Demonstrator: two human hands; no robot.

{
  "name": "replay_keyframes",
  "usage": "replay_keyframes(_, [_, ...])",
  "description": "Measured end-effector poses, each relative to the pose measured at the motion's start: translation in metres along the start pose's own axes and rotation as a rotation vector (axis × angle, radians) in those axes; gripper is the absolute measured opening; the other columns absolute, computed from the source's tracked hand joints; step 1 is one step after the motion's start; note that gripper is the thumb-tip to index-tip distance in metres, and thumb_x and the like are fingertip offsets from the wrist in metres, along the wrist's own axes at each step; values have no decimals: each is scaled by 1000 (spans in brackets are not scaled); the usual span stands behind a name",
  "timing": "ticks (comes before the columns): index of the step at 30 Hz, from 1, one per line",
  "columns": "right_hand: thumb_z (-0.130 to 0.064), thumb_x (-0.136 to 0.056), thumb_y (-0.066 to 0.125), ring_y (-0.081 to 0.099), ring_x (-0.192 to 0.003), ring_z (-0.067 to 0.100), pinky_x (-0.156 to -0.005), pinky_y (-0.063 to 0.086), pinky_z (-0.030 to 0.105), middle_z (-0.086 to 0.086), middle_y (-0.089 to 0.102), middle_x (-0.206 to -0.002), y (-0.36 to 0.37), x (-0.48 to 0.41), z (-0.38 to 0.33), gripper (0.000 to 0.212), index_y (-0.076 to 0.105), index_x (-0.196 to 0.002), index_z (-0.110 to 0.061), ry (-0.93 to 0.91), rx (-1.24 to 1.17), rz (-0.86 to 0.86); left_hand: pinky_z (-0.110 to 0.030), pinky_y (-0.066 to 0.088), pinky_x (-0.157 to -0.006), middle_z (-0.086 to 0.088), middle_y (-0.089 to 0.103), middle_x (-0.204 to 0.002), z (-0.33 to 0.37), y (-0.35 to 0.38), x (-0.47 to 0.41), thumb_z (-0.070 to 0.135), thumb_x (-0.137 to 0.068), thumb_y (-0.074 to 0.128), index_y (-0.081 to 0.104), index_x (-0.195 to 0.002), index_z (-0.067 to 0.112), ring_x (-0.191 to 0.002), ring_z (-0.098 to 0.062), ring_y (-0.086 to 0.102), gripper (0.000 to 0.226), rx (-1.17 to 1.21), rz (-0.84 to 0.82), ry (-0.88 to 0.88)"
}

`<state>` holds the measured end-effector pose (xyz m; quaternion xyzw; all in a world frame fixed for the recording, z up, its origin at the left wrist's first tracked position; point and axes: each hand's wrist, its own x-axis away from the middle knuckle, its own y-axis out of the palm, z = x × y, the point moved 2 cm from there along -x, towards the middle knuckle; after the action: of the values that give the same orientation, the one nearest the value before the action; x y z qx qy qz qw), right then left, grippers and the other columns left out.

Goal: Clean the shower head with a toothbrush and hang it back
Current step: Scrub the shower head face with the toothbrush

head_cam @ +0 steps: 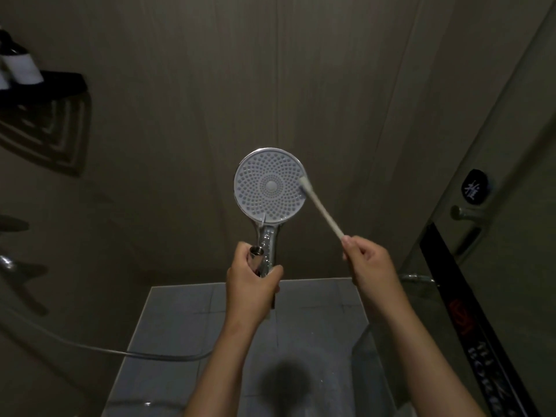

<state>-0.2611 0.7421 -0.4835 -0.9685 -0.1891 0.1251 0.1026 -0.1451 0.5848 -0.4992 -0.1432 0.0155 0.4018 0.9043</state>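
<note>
Hose [90,348] trails in from the left; left hand [251,282] is clamped round the chrome handle of the shower head [269,185], face up at centre; right hand [368,261] pinches the toothbrush [320,207], bristles touching the face's right edge.

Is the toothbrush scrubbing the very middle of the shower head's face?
No, the toothbrush bristles touch the right edge of the shower head face, away from its centre.
</note>
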Motion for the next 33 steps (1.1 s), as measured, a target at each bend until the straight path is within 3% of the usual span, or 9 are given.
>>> replay_keyframes(8, [-21,-96,50,31,-40,0,-42,24,10,-12,35,-41,16,14,4,39,47,-57,-19,49,7,-310,-24,45,-42,-20,57,-71,-1,2,-2,2,-75,68,39,-87,7,-49,-16,53,31,51,-11,-3])
replay_keyframes(10, [-20,-95,50,28,-38,-1,-40,23,11,-11,33,-42,11,12,1,39,49,-57,-17,73,-70,-266,-22,44,-42,-17,55,-71,-2,1,-4,2,-76,68,39,-87,7,-51,-17,52,31,69,-11,-3])
replay_keyframes(12, [-19,-95,50,27,-39,2,-39,22,14,-4,32,-46,1,5,-2,38,49,-58,-16,58,-126,-95,-20,43,-43,-17,54,-71,-3,-1,-6,2,-76,67,39,-86,9,-53,-19,50,31,74,-11,-1])
replay_keyframes(15, [-18,-96,48,30,-43,3,-43,20,16,-4,33,-49,-12,-4,-4,39,47,-58,-16,-26,-20,86,-18,43,-43,-22,56,-73,-1,-2,-8,3,-76,68,40,-87,9,-56,-21,50,30,83,-9,3])
replay_keyframes(18, [-18,-96,48,30,-44,2,-44,21,17,-5,34,-50,-6,-5,0,40,47,-57,-17,-26,21,50,-17,42,-44,-24,56,-73,2,-4,-9,1,-76,67,39,-85,7,-56,-22,48,30,96,-1,17])
replay_keyframes(21, [-18,-96,48,30,-46,4,-45,21,19,1,33,-54,2,-1,4,37,49,-59,-15,-26,31,-4,-22,42,-44,-14,54,-65,3,-7,-11,0,-75,67,38,-80,11,-55,-21,47,31,116,12,20])
replay_keyframes(25, [-17,-96,49,29,-47,3,-45,21,20,-1,34,-54,3,2,1,36,50,-60,-14,-63,-6,7,-24,42,-44,-26,55,-68,3,-12,-12,-2,-75,68,38,-81,6,-54,-22,48,31,108,32,27])
replay_keyframes(33, [-18,-96,49,31,-46,0,-46,23,15,-12,37,-45,18,9,6,37,48,-60,-17,-8,38,-218,-20,44,-44,-7,57,-67,4,-15,-1,3,-78,69,41,-87,8,-51,-17,54,30,133,7,-11])
